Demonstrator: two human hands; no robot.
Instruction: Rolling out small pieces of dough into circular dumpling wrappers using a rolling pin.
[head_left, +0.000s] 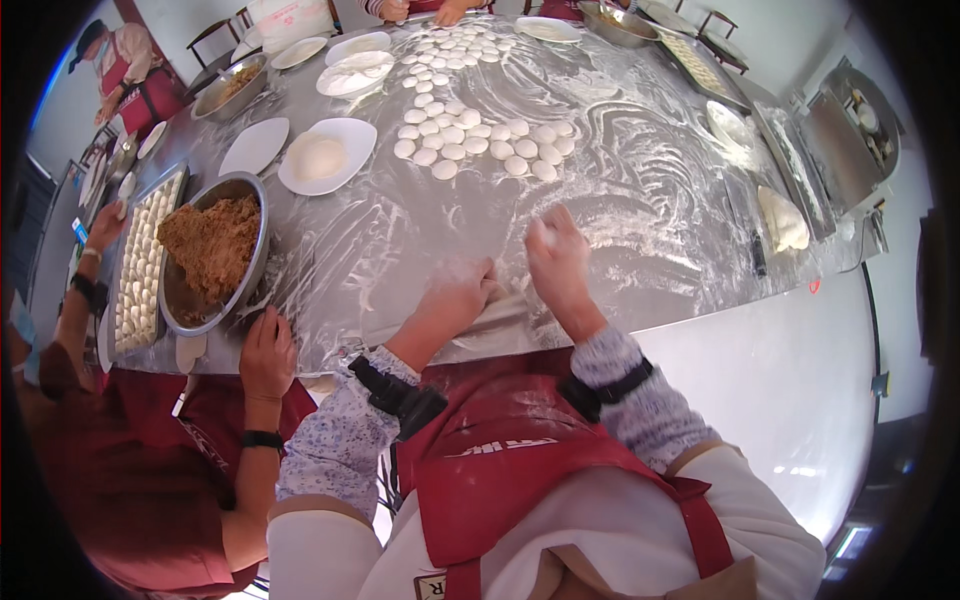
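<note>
My left hand (452, 301) is low over the steel table near its front edge, its fingers curled and partly hidden. A pale, blurred strip (499, 313), perhaps dough, lies beside and under it; whether the fingers grip it is unclear. To its right, my right hand (559, 259) is raised a little with bent fingers. Something whitish shows at those fingers, flour or a bit of dough. Beyond both hands, many small round dough pieces (451, 135) are spread on the floured steel table (480, 206).
At left are a metal bowl of brown filling (214, 247), a tray of dumplings (142, 259) and a co-worker's hand (268, 352). A plate of wrappers (328, 156) stands farther back. To the right lie a dough lump (782, 219) and a dark-handled cleaver (756, 244). Other people work around the table.
</note>
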